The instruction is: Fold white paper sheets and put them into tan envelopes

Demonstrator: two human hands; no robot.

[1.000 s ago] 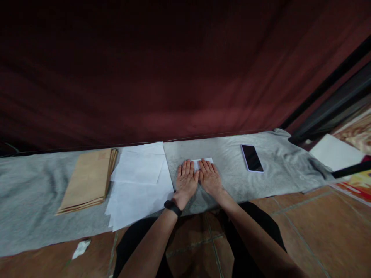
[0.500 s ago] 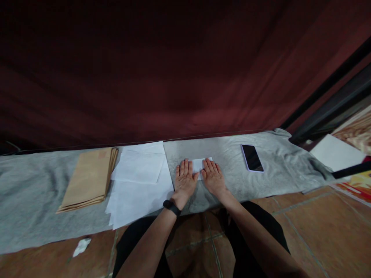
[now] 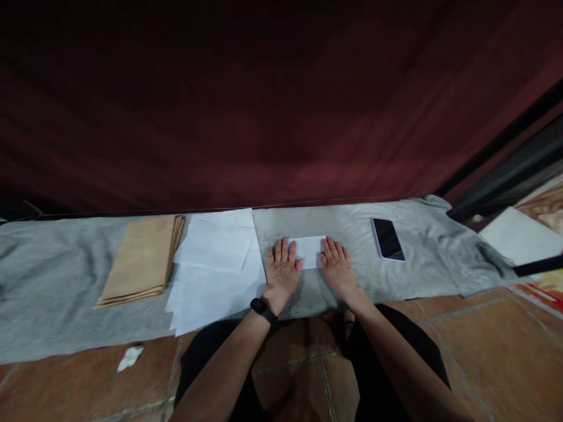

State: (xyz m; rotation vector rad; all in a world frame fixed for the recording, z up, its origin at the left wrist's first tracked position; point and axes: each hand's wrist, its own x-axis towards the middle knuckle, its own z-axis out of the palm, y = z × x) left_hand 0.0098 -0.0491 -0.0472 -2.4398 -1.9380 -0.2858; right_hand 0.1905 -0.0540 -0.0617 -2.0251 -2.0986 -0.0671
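Note:
A small white piece of folded paper (image 3: 310,252) lies flat on the grey cloth (image 3: 308,293) in front of me. My left hand (image 3: 282,271) rests flat on its left edge, fingers stretched out. On its right edge lies my right hand (image 3: 338,266), also flat with fingers extended. The middle of the paper shows between the hands, while both its side edges are partly covered. Just left of my left hand is a pile of loose white sheets (image 3: 215,299), with smaller sheets (image 3: 220,245) on top.
Brown paper envelopes (image 3: 139,258) are stacked left of the white sheets. To the right, a phone (image 3: 389,239) in a light purple case lies on the cloth. A dark red curtain (image 3: 281,146) hangs behind. A crumpled white scrap (image 3: 130,358) is on the tiled floor (image 3: 299,357).
My hands have slid apart toward the paper's two side edges, so more of its middle shows. The whole view has shifted slightly.

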